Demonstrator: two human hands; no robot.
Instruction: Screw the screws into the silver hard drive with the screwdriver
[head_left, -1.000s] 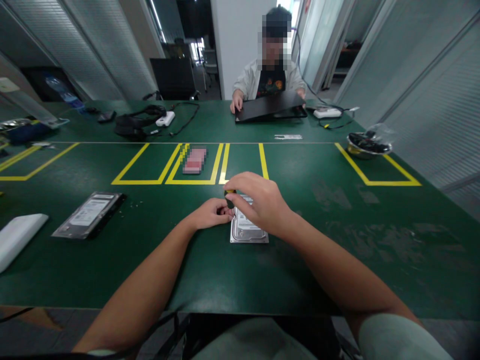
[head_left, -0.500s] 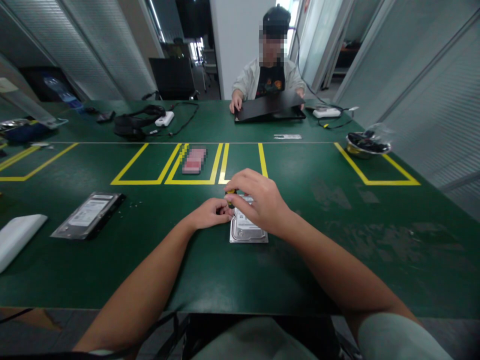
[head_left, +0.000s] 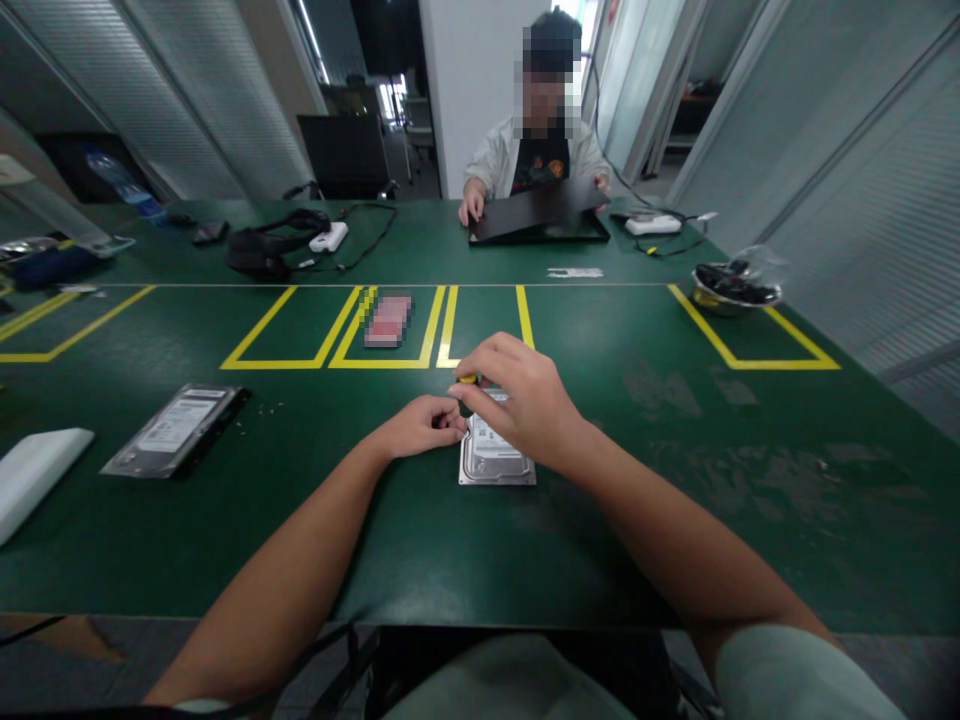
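Note:
A silver hard drive [head_left: 498, 465] with a white label lies flat on the green table in front of me. My right hand [head_left: 517, 395] is over its upper part, thumb and fingers pinching a small screwdriver [head_left: 468, 379] by its yellow and black handle. The screwdriver's tip is hidden from view. At the drive's left edge is my left hand [head_left: 426, 427], fingers curled and closed against that edge. My hands cover the drive's upper left part.
Left of me lie another hard drive [head_left: 174, 430], a white block-shaped object [head_left: 37, 475] and small scattered bits. Yellow tape outlines cross the table, a pinkish blurred item [head_left: 388, 320] inside one. A metal bowl [head_left: 735, 290] is at right. Opposite, a person handles a black panel [head_left: 540, 215].
My right hand has risen slightly and turned a little with the screwdriver handle. My left hand and the hard drive stay where they were.

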